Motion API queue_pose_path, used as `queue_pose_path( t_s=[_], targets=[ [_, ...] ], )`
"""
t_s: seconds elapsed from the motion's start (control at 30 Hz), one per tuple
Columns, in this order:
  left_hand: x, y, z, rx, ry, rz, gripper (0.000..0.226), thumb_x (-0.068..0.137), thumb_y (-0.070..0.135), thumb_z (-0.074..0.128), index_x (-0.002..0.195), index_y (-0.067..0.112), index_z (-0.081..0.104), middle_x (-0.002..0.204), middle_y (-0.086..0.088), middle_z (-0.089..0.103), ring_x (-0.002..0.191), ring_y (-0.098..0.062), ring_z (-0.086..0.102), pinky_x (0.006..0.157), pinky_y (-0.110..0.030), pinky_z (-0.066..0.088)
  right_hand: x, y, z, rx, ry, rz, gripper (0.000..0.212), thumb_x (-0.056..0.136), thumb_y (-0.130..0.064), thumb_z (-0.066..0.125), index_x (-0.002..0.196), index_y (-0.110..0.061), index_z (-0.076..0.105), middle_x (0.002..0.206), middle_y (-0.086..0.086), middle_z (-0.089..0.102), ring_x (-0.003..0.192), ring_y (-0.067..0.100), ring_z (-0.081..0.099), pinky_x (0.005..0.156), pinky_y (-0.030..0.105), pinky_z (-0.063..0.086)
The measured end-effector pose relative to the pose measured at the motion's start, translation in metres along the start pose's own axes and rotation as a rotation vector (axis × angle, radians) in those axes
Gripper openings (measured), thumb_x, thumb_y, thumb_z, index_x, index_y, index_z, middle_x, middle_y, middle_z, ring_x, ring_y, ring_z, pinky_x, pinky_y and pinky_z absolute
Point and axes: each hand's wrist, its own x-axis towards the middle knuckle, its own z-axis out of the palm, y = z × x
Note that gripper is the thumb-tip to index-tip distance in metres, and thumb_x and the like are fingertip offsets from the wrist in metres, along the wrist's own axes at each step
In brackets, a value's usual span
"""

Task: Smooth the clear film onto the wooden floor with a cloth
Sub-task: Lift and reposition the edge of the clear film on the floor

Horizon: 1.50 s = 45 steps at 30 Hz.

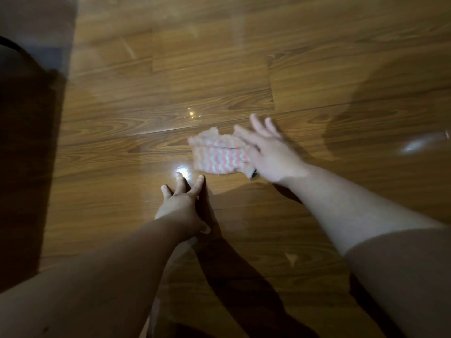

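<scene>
Count, head view: 2 grips, the left grip (181, 206) and the right grip (268, 152), both bare hands, on 2 bare forearms (353, 208). 1 cloth (217, 154), pink and white in wavy stripes. 1 sheet of clear film (219, 98), as far as its gloss shows. 1 wooden floor (341, 45), of several planks. 3 bright glare spots (179, 170). 1 dark shape (24, 142) at the left edge, kind unclear.

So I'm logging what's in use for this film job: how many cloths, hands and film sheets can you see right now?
Cloths: 1, the striped cloth
Hands: 2, the left hand and the right hand
Film sheets: 1, the clear film on the floor
Total: 4
</scene>
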Motion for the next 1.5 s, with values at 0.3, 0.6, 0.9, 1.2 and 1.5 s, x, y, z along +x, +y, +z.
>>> queue_pose_path(
  t_s=[0.3, 0.6, 0.9, 1.2, 1.5],
  targets=[
    [0.073, 0.108, -0.012, -0.254, 0.462, -0.171, 0.072, 0.091, 0.066, 0.027, 0.15, 0.04, -0.004, 0.159, -0.016, -0.013, 0.145, -0.038, -0.014, 0.108, -0.067, -0.001, -0.064, 0.104, -0.018, -0.278, 0.286, 0.699, 0.065, 0.093, -0.058, 0.018, 0.152, -0.034, 0.005, 0.16, -0.005, -0.005, 0.147, 0.02, -0.007, 0.117, 0.048, -0.004],
    [0.143, 0.07, -0.051, 0.298, 0.698, 0.306, 0.056, 0.098, 0.046, 0.028, 0.151, 0.035, 0.017, 0.162, 0.003, -0.003, 0.148, -0.023, -0.007, 0.109, -0.053, -0.014, -0.059, 0.107, -0.013, -0.267, 0.269, 0.715, 0.065, 0.093, -0.058, 0.021, 0.151, -0.035, 0.005, 0.16, -0.005, -0.005, 0.147, 0.02, -0.007, 0.117, 0.05, -0.003],
    [0.117, 0.134, -0.016, 0.217, 0.596, 0.54, 0.057, 0.093, 0.051, 0.031, 0.148, 0.035, 0.029, 0.159, -0.004, 0.021, 0.147, -0.03, 0.004, 0.116, -0.052, -0.001, -0.059, 0.109, -0.013, -0.284, 0.28, 0.731, 0.064, 0.093, -0.057, 0.019, 0.152, -0.035, 0.004, 0.16, -0.005, -0.006, 0.147, 0.02, -0.008, 0.117, 0.05, -0.003],
    [0.152, 0.108, -0.071, 0.421, 0.569, 0.721, 0.063, 0.096, 0.049, 0.028, 0.152, 0.021, 0.022, 0.159, -0.011, 0.017, 0.147, -0.026, 0.011, 0.119, -0.041, 0.006, -0.055, 0.107, -0.013, -0.275, 0.305, 0.713, 0.063, 0.094, -0.055, 0.021, 0.152, -0.034, 0.007, 0.161, -0.004, -0.004, 0.147, 0.02, -0.008, 0.117, 0.05, -0.003],
    [0.146, 0.189, -0.037, 0.203, 0.61, 0.608, 0.062, 0.091, 0.04, 0.035, 0.15, 0.024, 0.027, 0.159, -0.003, 0.021, 0.148, -0.024, 0.008, 0.117, -0.045, -0.001, -0.059, 0.112, -0.008, -0.278, 0.307, 0.713, 0.061, 0.094, -0.053, 0.019, 0.151, -0.034, 0.006, 0.16, -0.004, -0.004, 0.147, 0.019, -0.008, 0.117, 0.049, -0.004]
  ],
)
